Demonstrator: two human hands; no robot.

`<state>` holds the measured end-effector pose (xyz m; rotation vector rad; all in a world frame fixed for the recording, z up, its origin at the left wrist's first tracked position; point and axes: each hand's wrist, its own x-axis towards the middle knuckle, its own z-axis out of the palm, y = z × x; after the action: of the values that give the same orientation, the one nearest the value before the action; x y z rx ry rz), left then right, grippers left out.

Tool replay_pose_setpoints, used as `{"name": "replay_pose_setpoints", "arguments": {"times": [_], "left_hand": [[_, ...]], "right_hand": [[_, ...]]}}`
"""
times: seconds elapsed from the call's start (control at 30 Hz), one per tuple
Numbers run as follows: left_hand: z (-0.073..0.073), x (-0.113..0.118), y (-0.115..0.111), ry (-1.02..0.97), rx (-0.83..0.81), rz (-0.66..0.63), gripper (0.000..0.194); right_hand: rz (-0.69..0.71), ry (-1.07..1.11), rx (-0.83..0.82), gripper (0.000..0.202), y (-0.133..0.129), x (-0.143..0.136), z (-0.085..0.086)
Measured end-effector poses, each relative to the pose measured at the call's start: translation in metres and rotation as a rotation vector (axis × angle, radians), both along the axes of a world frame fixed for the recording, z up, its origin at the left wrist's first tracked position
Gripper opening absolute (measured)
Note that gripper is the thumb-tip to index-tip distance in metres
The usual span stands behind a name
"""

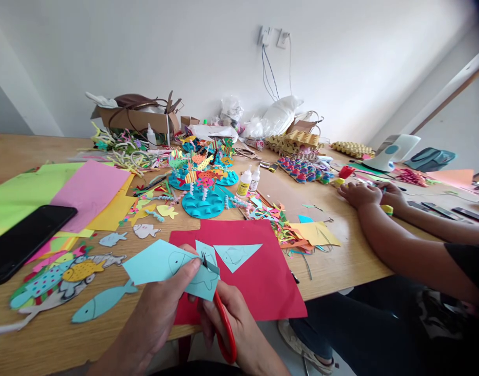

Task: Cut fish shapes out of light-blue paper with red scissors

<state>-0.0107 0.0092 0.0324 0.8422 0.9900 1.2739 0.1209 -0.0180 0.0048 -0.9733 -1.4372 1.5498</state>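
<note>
Left fingers: the left hand (161,308) pinches the blue paper (157,263) at its lower edge, thumb on top.
Right fingers: the right hand (234,324) is curled through the red scissors (219,313) handles.
Blades: tips in the paper, by a drawn fish outline.
Under the paper: red sheet (263,277) on the table (341,250), near edge.
Left of it: cut paper fish (102,303), black phone (24,240).
Right: a co-worker's hands (364,194), well apart.

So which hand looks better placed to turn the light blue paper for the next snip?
Probably the left hand: it already pinches the light blue paper with the drawn fish, while the right hand is occupied with the red-handled scissors.
</note>
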Motion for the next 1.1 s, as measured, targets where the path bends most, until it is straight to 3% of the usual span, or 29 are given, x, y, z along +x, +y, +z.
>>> {"name": "replay_pose_setpoints", "arguments": {"times": [0.93, 1.1], "left_hand": [[-0.0017, 0.0029, -0.0012, 0.111, 0.049, 0.021, 0.022], [-0.004, -0.003, 0.0011, 0.143, 0.059, 0.001, 0.013]], "right_hand": [[-0.027, -0.008, -0.011, 0.044, -0.0015, -0.0004, 0.0026], [-0.034, -0.026, -0.029, 0.046, -0.0009, -0.0009, 0.0043]]}}
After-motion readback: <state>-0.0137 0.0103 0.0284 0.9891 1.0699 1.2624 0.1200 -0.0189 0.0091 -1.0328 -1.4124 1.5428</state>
